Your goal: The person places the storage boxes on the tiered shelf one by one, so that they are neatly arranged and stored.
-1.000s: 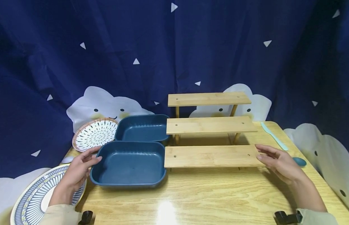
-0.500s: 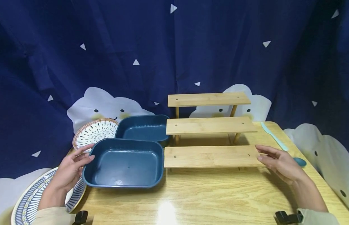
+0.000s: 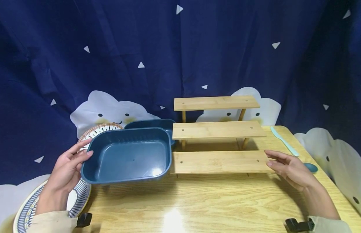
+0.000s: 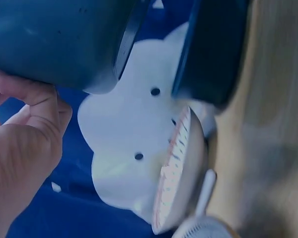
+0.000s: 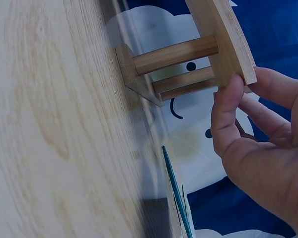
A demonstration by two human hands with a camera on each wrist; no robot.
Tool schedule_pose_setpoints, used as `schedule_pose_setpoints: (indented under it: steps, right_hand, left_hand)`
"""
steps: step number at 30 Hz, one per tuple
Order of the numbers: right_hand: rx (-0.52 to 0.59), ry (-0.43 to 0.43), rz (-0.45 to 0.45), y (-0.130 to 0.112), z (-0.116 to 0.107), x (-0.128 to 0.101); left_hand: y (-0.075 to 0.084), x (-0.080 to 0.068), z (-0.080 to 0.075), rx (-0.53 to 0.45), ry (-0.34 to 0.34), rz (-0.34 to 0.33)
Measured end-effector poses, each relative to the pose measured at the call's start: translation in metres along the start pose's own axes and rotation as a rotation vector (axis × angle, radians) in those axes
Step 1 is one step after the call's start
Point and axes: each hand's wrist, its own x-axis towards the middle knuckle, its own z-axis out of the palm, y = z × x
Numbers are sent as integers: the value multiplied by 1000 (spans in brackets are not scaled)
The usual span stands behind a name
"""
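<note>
My left hand (image 3: pixel 70 164) grips the left rim of a dark blue rectangular tray (image 3: pixel 128 156) and holds it lifted and tilted above the table. In the left wrist view the left hand (image 4: pixel 27 131) sits under the blue tray (image 4: pixel 54 39). A second blue tray (image 3: pixel 157 123) lies behind it. My right hand (image 3: pixel 280 163), fingers fairly straight, touches the right end of the lowest board (image 3: pixel 218 161) of a three-tier wooden shelf. In the right wrist view the thumb (image 5: pixel 227 111) presses the board's end (image 5: pixel 223 39).
A small patterned plate (image 3: pixel 94 131) stands behind the trays, and a large striped plate (image 3: pixel 80 195) lies at the table's left front corner. A pale green knife (image 3: pixel 283 140) and a blue spoon (image 3: pixel 311 167) lie right of the shelf. The wooden table (image 3: pixel 198 204) has blue curtain behind.
My left hand has lifted the near blue tray off the table and tilted it up, shifting it a little left. The right hand has stayed at the shelf's end.
</note>
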Motion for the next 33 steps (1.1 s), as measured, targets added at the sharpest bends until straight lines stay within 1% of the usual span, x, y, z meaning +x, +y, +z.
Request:
schedule_pose_setpoints:
  steps: [7,11,15,17,22,27,33]
  right_hand:
    - [-32,-6,24,-3,-1,0]
    - [-46,-19,31,-3,-2,0]
    - [-44,-40,25,-3,-4,-1]
    - [-46,-58,18,-2,-6,-1]
    - [-51,-60,17,-3,-6,-2]
    - [-33,-67,7,-4,-5,-2]
    - [-58,-68,6,-3,-4,-3]
  left_hand:
    - [9,9,25,-59,-27,-18]
    - [12,14,37,-57,-47,-19]
    - [11,20,50,-40,-54,-12]
    - [10,23,56,-48,-53,-13]
    - [8,30,72,-100,-48,-13]
    - [7,40,88,-146,-50,-14]
    - [8,51,106,-137,-53,-21]
